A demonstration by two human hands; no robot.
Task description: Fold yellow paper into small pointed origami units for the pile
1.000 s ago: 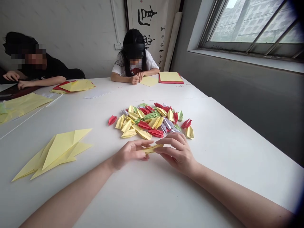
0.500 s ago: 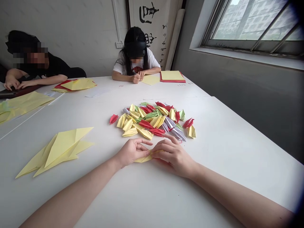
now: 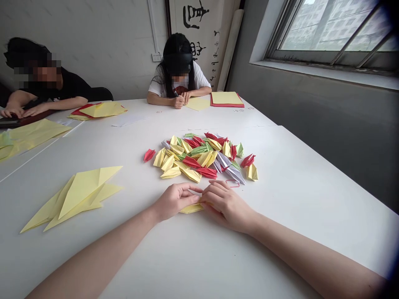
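Between my hands is a piece of folded yellow paper (image 3: 190, 208), low on the white table (image 3: 174, 261). My left hand (image 3: 175, 202) closes on its left part, with thumb and fingers pinching it. My right hand (image 3: 227, 205) grips its right end and covers much of it. Just beyond my fingers lies a pile of small folded paper pieces (image 3: 199, 160) in yellow, red, green and pale purple. To the left rest several larger folded yellow sheets (image 3: 79, 193), overlapping one another.
Across the table a person in a white top (image 3: 179, 74) holds a pen over yellow paper, beside a stack of yellow and red sheets (image 3: 227, 99). At the far left sits a person in black (image 3: 71, 89), near more coloured paper (image 3: 104, 109). A barred window (image 3: 336, 37) is at right.
My right hand has shifted slightly and its fingers have drawn together, lower over the paper. More of a red outline on the table shows beyond it. The pile has not moved.
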